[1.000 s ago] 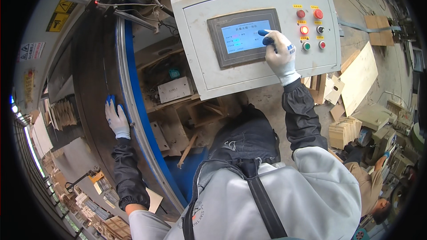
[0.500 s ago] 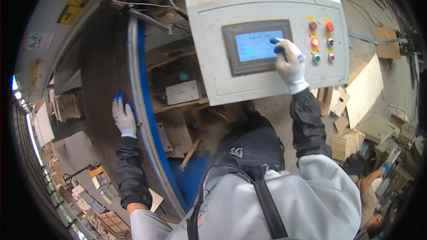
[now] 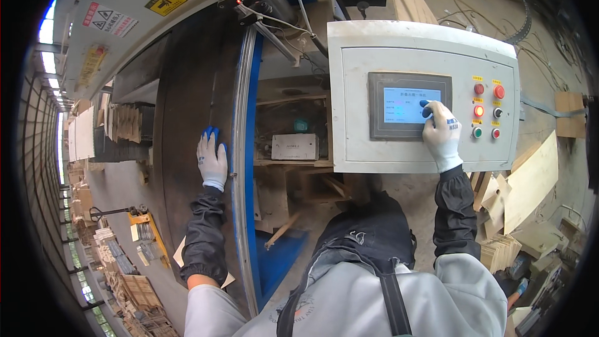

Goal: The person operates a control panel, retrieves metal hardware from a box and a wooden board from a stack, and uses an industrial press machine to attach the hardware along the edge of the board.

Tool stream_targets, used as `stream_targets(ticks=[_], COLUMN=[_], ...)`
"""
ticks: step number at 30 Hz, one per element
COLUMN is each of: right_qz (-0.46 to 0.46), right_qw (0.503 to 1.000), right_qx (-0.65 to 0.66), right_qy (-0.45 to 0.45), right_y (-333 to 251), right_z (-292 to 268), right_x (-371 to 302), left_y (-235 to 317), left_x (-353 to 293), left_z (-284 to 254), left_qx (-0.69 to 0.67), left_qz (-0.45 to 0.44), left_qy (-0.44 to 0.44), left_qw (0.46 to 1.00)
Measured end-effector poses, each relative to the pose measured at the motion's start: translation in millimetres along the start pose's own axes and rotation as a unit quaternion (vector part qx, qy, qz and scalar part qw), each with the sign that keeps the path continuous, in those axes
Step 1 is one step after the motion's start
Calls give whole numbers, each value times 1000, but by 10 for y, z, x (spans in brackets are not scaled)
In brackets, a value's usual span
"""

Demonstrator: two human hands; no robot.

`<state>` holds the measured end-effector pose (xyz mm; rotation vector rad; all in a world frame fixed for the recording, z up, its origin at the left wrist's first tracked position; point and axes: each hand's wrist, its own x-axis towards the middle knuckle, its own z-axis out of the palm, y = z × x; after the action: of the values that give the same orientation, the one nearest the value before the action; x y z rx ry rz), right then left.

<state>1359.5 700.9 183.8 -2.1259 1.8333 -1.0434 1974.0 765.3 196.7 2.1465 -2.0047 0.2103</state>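
My left hand (image 3: 212, 159), in a white glove with blue fingertips, rests flat on the dark machine table (image 3: 193, 87), fingers stretched out, beside a metal rail (image 3: 239, 150) with a blue edge. It holds nothing. My right hand (image 3: 443, 137), gloved the same way, is at the lit touchscreen (image 3: 405, 107) of a light grey control panel (image 3: 352, 112). Its fingers are curled in, the blue tips close to the right part of the screen. I see nothing held in them. Whether a fingertip touches the glass I cannot tell.
Coloured push buttons (image 3: 479, 112) and a black switch sit right of the screen; one red button glows. A white box (image 3: 295, 147) lies on a wooden shelf below the rail. Wooden boards (image 3: 530, 181) lean at the right. A yellow pallet jack (image 3: 146, 228) stands at the left.
The view has shifted, so the panel and table appear farther right. My right hand stays at the screen, its fingertips slightly lower on it. My left hand still lies on the table.
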Motion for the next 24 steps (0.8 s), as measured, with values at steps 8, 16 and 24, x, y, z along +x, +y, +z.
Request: stream_targets(ticks=[8, 16, 24], right_qz=[-39, -87, -102], right_qw=[990, 979, 968], right_qx=[90, 181, 225], right_qy=[105, 42, -36], right_y=[12, -406, -742], right_z=[-261, -78, -54], right_x=[-51, -505, -851], left_y=[229, -156, -87], left_x=[192, -38, 153], left_z=[23, 126, 210], left_qx=[-12, 8, -4], left_qz=[46, 15, 29], left_qy=[23, -4, -6], left_qw=[999, 1000, 1000])
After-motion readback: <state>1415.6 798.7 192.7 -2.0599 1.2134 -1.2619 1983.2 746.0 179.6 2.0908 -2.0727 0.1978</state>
